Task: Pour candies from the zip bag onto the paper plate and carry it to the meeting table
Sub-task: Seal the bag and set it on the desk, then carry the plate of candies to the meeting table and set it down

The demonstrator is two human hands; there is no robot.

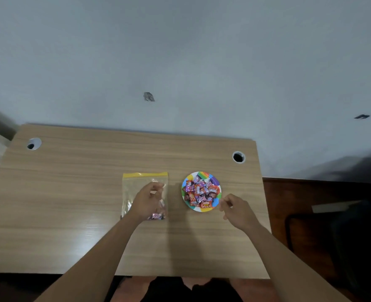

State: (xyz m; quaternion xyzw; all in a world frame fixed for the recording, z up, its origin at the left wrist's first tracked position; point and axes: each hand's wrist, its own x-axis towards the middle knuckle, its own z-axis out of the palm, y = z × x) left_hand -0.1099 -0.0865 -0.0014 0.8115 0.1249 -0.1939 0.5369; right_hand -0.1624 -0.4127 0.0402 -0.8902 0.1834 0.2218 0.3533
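1. The left hand (146,200) lies over the zip bag (134,188), fingers curled; whether it grips the bag I cannot tell.
2. The right hand (234,209), loosely curled and holding nothing, sits just beside the paper plate (215,182).
3. The candies (199,192) are heaped on the plate, between the hands.

Dim, soft overhead light — glare on the desk (49,232), blurred, bowed edges.
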